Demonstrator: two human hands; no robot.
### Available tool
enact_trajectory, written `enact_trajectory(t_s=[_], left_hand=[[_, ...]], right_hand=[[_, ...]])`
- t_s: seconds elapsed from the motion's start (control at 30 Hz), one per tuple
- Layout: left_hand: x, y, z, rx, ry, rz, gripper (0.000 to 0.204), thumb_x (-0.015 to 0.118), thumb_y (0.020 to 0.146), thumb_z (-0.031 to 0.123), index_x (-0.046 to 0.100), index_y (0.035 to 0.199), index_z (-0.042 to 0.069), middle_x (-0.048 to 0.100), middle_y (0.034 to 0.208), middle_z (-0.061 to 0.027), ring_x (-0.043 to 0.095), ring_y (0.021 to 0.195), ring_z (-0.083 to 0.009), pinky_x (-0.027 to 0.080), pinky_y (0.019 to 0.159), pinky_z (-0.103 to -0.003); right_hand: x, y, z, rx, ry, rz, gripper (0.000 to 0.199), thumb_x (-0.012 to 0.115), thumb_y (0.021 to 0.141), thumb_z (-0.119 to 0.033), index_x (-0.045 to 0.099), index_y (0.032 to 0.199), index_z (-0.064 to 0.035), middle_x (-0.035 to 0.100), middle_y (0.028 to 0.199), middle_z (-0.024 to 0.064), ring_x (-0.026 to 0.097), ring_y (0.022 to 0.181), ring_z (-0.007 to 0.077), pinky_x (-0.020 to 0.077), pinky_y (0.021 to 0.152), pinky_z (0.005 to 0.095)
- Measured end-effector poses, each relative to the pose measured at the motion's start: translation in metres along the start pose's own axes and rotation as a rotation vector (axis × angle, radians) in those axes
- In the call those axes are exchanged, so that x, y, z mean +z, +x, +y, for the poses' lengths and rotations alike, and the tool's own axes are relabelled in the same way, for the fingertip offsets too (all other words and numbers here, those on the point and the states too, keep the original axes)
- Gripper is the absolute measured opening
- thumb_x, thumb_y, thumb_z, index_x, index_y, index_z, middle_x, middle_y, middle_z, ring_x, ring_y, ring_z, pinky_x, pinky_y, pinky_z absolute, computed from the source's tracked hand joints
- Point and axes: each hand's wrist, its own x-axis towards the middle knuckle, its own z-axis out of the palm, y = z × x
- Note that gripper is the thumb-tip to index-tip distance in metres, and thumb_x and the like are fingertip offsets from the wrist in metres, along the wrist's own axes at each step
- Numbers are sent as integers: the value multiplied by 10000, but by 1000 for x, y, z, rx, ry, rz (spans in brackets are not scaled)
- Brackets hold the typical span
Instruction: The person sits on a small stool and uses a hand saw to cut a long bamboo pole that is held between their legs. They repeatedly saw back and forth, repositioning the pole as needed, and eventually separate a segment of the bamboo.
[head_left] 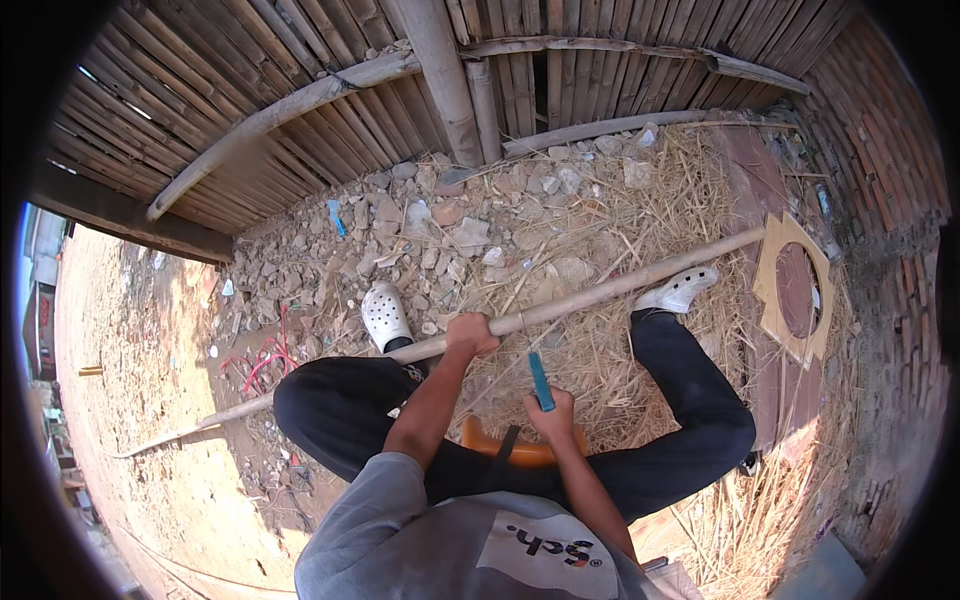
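A long, pale wooden pole runs slantwise across my lap, from the lower left up to the right. My left hand is wrapped round it near the middle. In my closed right hand, just below the pole, is a narrow teal tool. A thin part seems to reach from the tool's far end towards the pole; its exact kind is too small to tell. An orange plastic object, perhaps a seat, shows between my legs, with a dark strip lying over it.
Stones and rubble lie ahead, with dry straw around my feet. A cut-out tan board rests at the right by a brick wall. A slatted wooden wall stands ahead. Red cord lies at the left.
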Motion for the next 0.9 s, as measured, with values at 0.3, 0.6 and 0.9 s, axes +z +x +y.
enact_trajectory(t_s=[0.3, 0.6, 0.9], left_hand=[[-16, -4, 8, 17, 17, 54, 419, 647, 658, 325, 721, 1021, 130, 704, 1022, -136, 679, 956, -285, 543, 829, -397], [-10, 4, 0, 3, 23, 62, 402, 643, 656, 336, 725, 985, 121, 710, 994, -131, 686, 935, -281, 546, 823, -394], [6, 3, 4, 15, 5, 99, 390, 641, 646, 309, 730, 978, 124, 706, 990, -147, 684, 932, -297, 544, 816, -397]], right_hand=[[-9, 18, -13, 140, 208, -28, 258, 675, 732, -107, 499, 564, -21, 463, 478, 20, 447, 452, 81, 404, 461, 295], [-63, -91, -10, 30, 30, -14, 233, 670, 726, -105, 518, 579, -9, 461, 495, 20, 458, 494, 48, 409, 469, 289], [-71, -71, -11, 9, -52, -86, 219, 665, 751, -162, 581, 620, -8, 511, 490, 52, 518, 477, 89, 445, 491, 315]])
